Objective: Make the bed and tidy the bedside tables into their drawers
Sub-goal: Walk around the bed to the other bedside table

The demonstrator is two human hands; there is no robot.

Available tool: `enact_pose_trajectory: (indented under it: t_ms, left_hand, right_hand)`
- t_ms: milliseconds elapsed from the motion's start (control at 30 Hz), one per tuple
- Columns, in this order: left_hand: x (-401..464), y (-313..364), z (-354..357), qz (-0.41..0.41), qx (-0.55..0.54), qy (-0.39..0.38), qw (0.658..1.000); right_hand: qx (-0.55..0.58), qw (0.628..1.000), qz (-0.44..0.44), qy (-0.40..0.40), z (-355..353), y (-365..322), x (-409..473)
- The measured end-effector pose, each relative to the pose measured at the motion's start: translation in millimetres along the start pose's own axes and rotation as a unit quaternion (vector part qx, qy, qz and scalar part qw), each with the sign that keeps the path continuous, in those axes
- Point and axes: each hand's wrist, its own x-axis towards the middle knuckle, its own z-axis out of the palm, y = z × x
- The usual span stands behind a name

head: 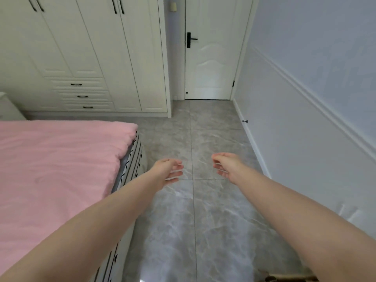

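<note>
Grey marbled tile floor (213,139) beside pink quilt-covered bed (50,169), smoothed flat as though made; left hand (168,170) and right hand (224,165) outstretched, loose-fingered, holding nothing.

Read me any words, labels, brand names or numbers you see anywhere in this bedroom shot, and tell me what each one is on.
None: no readable text, number or brand shows anywhere in this view.
The sheet under the pink blanket carries black stripes and marks, a pattern, not letters.
The door, its black handle and the wardrobe are unlabelled.
The small plate on the wall is too blurred to read.
</note>
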Motion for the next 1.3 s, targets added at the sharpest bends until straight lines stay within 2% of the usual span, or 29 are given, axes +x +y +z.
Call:
enact_pose_trajectory:
  t_ms: [233, 433, 533, 633, 900, 1067, 1300]
  left_hand:
    - [98.1, 61.2, -28.6, -0.016, -0.020, 0.031, 0.999]
    - [163.6, 140.7, -64.2, 0.007, -0.021, 0.042, 0.999]
    - [201.3, 182.9, -82.3, 0.026, -0.017, 0.054, 0.998]
    - [243.5, 210.3, -89.5, 0.030, -0.033, 0.079, 0.996]
    - [357.4, 275.7, -66.2, 0.008, -0.047, 0.066, 0.997]
    - [441.1, 327.6, -46.6, 0.004, -0.051, 0.090, 0.995]
    - [521.7, 379.1, -51.7, 0.022, -0.104, 0.126, 0.986]
  right_hand:
    - [0.005, 0.999, 0.013, -0.033, 48.5, -56.8, 95.2]
    - [0.008, 1.000, -0.001, 0.000, 116.1, -134.9, 170.5]
    - [0.003, 0.999, -0.043, -0.027, 150.4, -167.6, 199.9]
    - [-0.022, 0.997, -0.047, -0.053, 171.6, -195.8, 233.3]
    - [-0.056, 0.993, -0.053, -0.086, 185.8, -252.3, 350.5]
    - [-0.055, 0.993, -0.018, -0.101, 187.8, -297.2, 444.2]
    - [-0.074, 0.989, -0.022, -0.124, 224.6, -358.7, 551.5]
